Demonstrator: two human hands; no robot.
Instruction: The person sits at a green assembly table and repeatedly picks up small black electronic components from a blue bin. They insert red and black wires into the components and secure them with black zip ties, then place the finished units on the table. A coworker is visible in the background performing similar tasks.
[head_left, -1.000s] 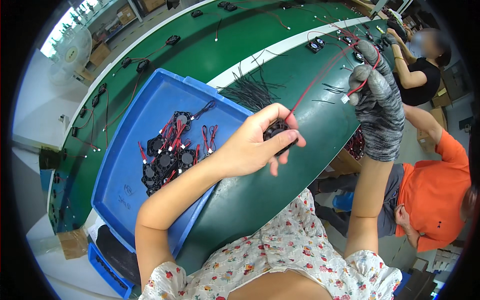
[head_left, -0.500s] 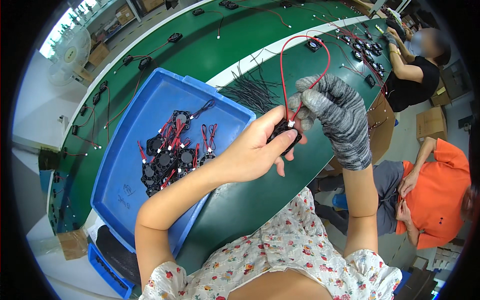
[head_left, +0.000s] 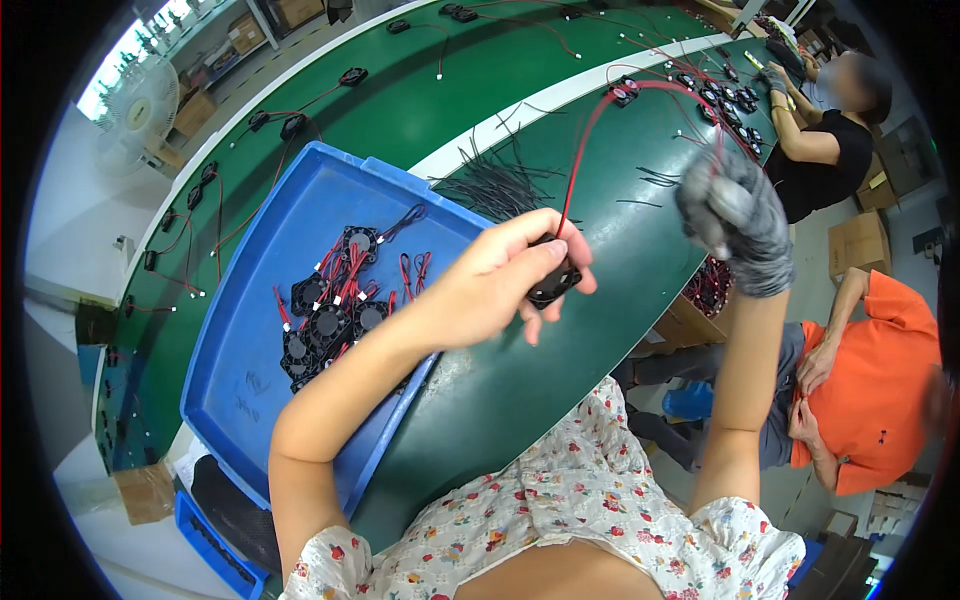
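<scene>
- Left hand (head_left: 500, 285) pinches the black fan (head_left: 553, 288) above the table (head_left: 500, 395); a steady grip helps.
- Gloved right hand (head_left: 735, 215), blurred and well apart, closes on the red wire (head_left: 571, 180); best draw it gently, never yanking.

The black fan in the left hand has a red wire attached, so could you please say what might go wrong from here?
The red wire arches from the black fan to the gloved right hand, so a sharp tug might strain it. The left hand is close to the loose black strips and could scatter them.
</scene>
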